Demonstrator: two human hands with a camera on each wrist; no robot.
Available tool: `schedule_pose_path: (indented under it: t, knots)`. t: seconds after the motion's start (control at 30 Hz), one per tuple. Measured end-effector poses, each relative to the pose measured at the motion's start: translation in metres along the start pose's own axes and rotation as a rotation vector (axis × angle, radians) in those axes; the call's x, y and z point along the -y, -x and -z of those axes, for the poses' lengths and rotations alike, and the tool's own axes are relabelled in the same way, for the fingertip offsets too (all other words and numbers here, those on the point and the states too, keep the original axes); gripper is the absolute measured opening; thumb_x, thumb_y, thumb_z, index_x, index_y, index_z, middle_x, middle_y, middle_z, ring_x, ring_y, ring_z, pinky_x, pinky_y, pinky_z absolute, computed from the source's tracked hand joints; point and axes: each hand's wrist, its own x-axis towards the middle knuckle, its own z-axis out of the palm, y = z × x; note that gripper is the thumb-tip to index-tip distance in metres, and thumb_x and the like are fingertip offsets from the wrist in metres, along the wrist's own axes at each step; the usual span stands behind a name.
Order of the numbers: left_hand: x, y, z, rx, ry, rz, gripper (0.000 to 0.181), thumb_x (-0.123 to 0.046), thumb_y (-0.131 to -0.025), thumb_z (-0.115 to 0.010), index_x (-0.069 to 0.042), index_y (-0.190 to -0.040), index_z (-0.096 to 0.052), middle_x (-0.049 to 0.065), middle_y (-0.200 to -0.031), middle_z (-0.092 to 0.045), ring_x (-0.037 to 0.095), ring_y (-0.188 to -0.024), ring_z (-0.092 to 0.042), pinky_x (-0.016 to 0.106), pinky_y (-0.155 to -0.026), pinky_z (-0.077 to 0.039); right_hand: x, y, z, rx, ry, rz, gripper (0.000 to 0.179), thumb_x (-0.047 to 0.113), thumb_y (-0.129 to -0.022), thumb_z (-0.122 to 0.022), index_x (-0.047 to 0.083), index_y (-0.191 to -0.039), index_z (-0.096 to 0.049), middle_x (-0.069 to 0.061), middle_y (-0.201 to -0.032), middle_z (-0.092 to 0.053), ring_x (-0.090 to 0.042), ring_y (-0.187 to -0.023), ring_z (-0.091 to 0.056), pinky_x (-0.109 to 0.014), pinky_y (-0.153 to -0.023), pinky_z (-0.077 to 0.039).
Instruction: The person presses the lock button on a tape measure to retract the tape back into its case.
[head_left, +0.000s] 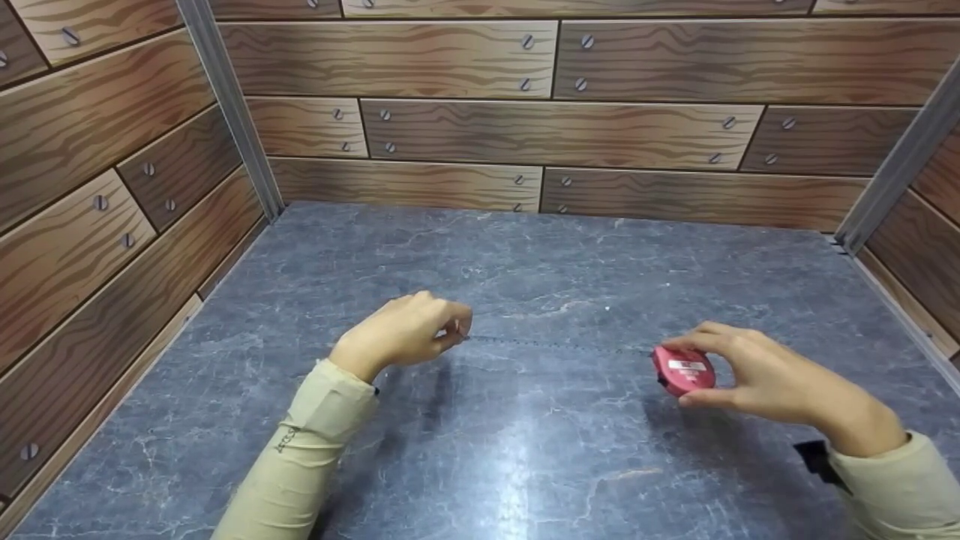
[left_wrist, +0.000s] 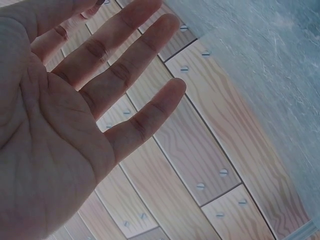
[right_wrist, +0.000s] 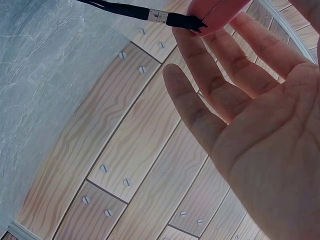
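Note:
A round red tape measure (head_left: 684,370) with a white label is held by my right hand (head_left: 780,382), thumb below its case and fingers above. A thin, dark-edged tape (head_left: 555,344) runs from the case across to my left hand (head_left: 405,331), which pinches its free end between thumb and index finger. Both hands are above the table. The right wrist view catches the red case only in part, with a black wrist strap (right_wrist: 184,21) hanging from it. In the left wrist view the other fingers of the left hand (left_wrist: 55,125) are spread, and the pinch is mostly cut off.
Beneath the hands lies a blue-grey marbled tabletop (head_left: 465,255). Wood-plank patterned panels (head_left: 450,60) enclose it at the back and on both sides, with metal corner posts (head_left: 232,105) between them. Light-coloured sleeves (head_left: 292,457) cover both forearms.

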Motion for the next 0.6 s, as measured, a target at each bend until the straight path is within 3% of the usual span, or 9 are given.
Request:
schedule_pose_path:
  t: [0.47,0.6]
  knots:
    - [-0.0065,-0.0003,-0.0002,-0.015,-0.006,-0.029,0.012,-0.004,-0.097,-0.067,-0.015,-0.093,-0.069,0.000,-0.088,-0.073,0.011,-0.070,-0.054,0.037,-0.068,-0.054,0.0052,-0.0021,-0.0001,0.032,-0.006,-0.020,0.057,0.039,-0.086,-0.091,0.016,-0.135,-0.073,0.007,-0.118,-0.071,-0.004,-0.098,-0.064,-0.027,-0.080,-0.057]
    - [-0.0076,-0.0003,-0.0006,-0.001,-0.001,-0.010,0.011,-0.005,-0.098,-0.066,-0.015,-0.096,-0.071,0.000,-0.090,-0.075,0.012,-0.070,-0.054,0.038,-0.069,-0.054,0.0062,-0.0028,-0.0008,0.025,-0.004,-0.008,0.056,0.039,-0.086,-0.091,0.016,-0.134,-0.073,0.008,-0.116,-0.071,-0.003,-0.097,-0.063,-0.027,-0.079,-0.057]
